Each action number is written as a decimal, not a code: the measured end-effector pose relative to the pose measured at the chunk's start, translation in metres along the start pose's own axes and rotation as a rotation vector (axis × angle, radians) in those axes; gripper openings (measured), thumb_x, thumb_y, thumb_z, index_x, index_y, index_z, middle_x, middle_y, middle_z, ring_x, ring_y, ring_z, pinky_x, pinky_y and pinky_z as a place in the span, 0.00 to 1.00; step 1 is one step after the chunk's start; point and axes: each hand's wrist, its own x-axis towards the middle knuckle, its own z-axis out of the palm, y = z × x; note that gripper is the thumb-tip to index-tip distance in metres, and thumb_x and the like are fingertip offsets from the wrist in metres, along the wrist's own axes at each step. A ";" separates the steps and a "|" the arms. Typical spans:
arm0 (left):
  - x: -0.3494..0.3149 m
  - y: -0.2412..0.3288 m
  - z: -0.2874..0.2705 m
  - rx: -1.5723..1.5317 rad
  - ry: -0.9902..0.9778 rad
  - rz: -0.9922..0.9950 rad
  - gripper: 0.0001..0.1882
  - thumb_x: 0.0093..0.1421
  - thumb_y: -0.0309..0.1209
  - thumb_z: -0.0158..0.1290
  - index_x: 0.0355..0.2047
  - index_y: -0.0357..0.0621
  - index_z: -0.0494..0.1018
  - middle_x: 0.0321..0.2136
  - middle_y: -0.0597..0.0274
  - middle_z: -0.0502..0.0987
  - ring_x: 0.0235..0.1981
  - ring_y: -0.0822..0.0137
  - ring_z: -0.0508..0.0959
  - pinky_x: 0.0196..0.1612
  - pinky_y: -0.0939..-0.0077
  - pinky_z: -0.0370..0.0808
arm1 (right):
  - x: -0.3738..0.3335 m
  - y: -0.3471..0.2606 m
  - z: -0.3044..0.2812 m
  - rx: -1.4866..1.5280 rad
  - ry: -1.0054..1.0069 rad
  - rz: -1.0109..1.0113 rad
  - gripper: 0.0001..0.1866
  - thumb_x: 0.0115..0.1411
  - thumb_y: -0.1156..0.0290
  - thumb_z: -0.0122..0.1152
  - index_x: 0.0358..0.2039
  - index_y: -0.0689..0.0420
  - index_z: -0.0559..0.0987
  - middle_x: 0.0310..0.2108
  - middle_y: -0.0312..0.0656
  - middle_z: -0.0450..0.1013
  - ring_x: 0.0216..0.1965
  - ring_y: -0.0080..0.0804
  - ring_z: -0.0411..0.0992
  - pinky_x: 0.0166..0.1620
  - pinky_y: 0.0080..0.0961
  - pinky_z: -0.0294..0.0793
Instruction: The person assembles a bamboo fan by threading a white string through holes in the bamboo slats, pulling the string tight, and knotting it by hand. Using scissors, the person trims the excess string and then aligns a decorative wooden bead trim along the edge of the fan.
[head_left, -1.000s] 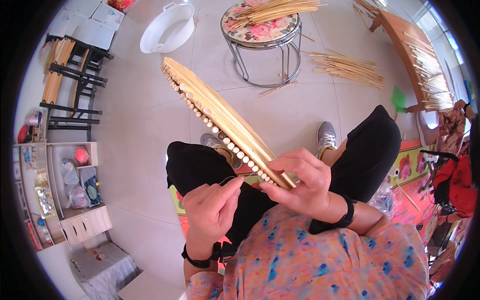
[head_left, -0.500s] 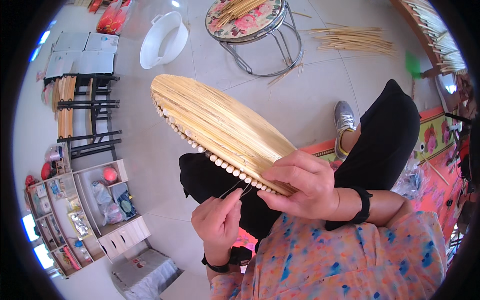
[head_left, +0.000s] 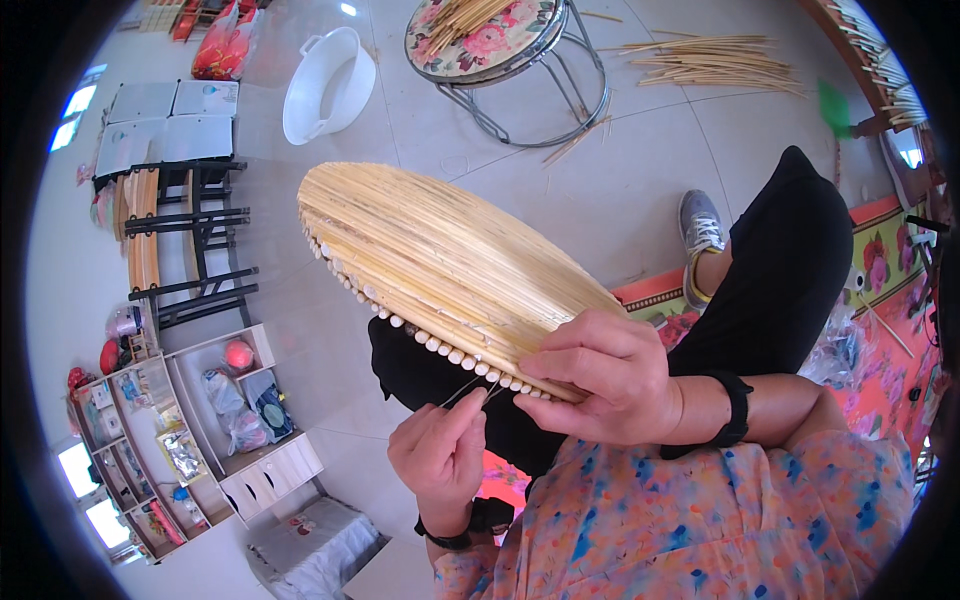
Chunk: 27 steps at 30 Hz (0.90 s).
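A rounded mat of pale straw-coloured stalks (head_left: pixel 440 250), packed side by side, is held tilted above my lap. Round cut stalk ends line its near edge. My right hand (head_left: pixel 605 380) is closed around the mat's right end, fingers on top and thumb beneath. Just under the cut ends, my left hand (head_left: pixel 437 455) pinches a thin dark thread (head_left: pixel 459 391) that loops up to the mat's edge. Whether a needle is between those fingertips cannot be made out. Both wrists wear black bands.
Beyond the mat, a flowered round stool (head_left: pixel 480 45) carries loose stalks, and a stalk pile (head_left: pixel 715 65) lies on the floor beside it. A white basin (head_left: pixel 330 85) stands left of the stool. Folded black-legged furniture (head_left: pixel 190 240) and a shelf unit (head_left: pixel 160 420) line the left.
The mat has turned slightly so more of its top face shows. My left hand stays at the edge with the thread, and my right hand keeps its grip. The whole view has shifted a little.
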 end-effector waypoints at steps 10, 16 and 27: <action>-0.002 -0.001 0.001 -0.002 0.011 -0.016 0.13 0.51 0.17 0.60 0.38 0.38 0.81 0.12 0.65 0.63 0.11 0.69 0.62 0.17 0.75 0.57 | -0.002 0.000 0.002 0.016 -0.005 -0.001 0.17 0.41 0.68 0.77 0.32 0.56 0.82 0.29 0.37 0.76 0.23 0.30 0.73 0.24 0.24 0.72; 0.000 0.007 -0.004 0.034 -0.001 -0.026 0.14 0.49 0.17 0.60 0.38 0.38 0.81 0.12 0.65 0.64 0.11 0.69 0.63 0.17 0.75 0.58 | 0.000 0.000 0.002 0.020 -0.035 -0.025 0.16 0.41 0.69 0.77 0.32 0.56 0.82 0.30 0.36 0.75 0.24 0.29 0.73 0.25 0.24 0.72; -0.004 0.009 -0.006 0.001 -0.003 -0.080 0.14 0.48 0.16 0.60 0.38 0.37 0.81 0.12 0.64 0.66 0.11 0.69 0.64 0.17 0.76 0.59 | 0.000 -0.001 0.003 0.016 -0.039 -0.013 0.16 0.41 0.69 0.77 0.32 0.56 0.82 0.29 0.37 0.75 0.23 0.30 0.73 0.24 0.23 0.72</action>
